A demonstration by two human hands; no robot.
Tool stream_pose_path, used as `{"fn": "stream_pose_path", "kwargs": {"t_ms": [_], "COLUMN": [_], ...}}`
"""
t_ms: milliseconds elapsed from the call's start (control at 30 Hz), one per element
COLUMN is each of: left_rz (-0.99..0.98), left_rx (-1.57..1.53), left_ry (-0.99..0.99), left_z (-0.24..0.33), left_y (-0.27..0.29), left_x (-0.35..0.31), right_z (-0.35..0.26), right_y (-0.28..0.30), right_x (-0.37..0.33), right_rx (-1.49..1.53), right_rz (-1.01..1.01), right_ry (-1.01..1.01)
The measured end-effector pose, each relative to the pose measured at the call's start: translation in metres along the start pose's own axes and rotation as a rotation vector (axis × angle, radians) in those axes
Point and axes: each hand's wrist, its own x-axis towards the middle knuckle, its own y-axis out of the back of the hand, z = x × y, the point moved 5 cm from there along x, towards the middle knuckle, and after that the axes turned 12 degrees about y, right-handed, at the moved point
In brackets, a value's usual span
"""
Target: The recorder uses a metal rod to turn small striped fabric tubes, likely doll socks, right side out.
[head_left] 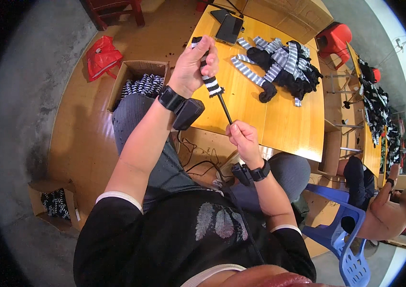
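A black-and-white striped knit tube (212, 86) is sleeved over a thin black rod (224, 109), above the near left part of the wooden table. My left hand (196, 67) is closed round the knit tube, with its dark end showing past the thumb. Lower and to the right, my right hand (243, 138) grips the bare lower end of the rod in a closed fist. Farther right on the table lies a loose pile of grey-and-white striped and black knit pieces (284, 64), apart from both hands.
Two phones, one the dark phone (230, 29), lie at the table's far edge near a cardboard box (289, 16). Left of my leg stands an open carton (138, 67) of striped pieces. A blue chair (341, 239) and another person (389, 210) are at right. Cables (203, 158) hang below.
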Motion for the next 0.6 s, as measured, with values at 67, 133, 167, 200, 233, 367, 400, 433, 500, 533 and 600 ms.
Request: {"fn": "stream_pose_path", "kwargs": {"t_ms": [67,133,167,200,233,367,400,433,500,533,600], "left_rz": [0.030,0.025,0.019,0.019,-0.006,-0.006,-0.008,-0.007,0.078,0.165,-0.048], "left_rx": [0.031,0.056,0.081,0.081,0.039,-0.022,-0.019,-0.036,-0.060,-0.084,-0.043], "left_ry": [-0.011,-0.006,-0.001,0.000,0.011,0.090,0.134,0.159,0.239,0.318,0.349], "left_z": [-0.003,-0.010,-0.013,-0.015,-0.017,-0.036,-0.043,-0.045,-0.060,-0.073,-0.094], "left_y": [0.001,0.001,0.000,-0.001,-0.002,-0.011,-0.013,-0.015,-0.018,-0.019,-0.037], "left_x": [0.001,0.001,0.002,0.002,0.002,0.004,0.005,0.006,0.003,-0.001,-0.005], "right_z": [0.002,0.003,0.002,0.002,0.002,0.004,0.003,0.002,0.002,0.001,-0.001], "right_y": [-0.002,-0.002,-0.004,-0.005,-0.005,-0.005,-0.005,-0.005,-0.004,-0.002,0.002], "right_x": [-0.002,-0.001,-0.002,-0.003,-0.004,-0.002,-0.001,0.000,0.002,0.003,0.006], "right_rx": [0.065,0.050,0.051,0.063,0.076,0.081,0.100,0.119,0.115,0.112,0.187], "right_rz": [0.016,0.090,0.090,0.115,0.140,0.174,0.191,0.207,0.235,0.260,0.281], "right_ry": [-0.017,-0.007,-0.007,-0.013,-0.019,-0.001,0.005,0.011,0.027,0.041,0.059]}}
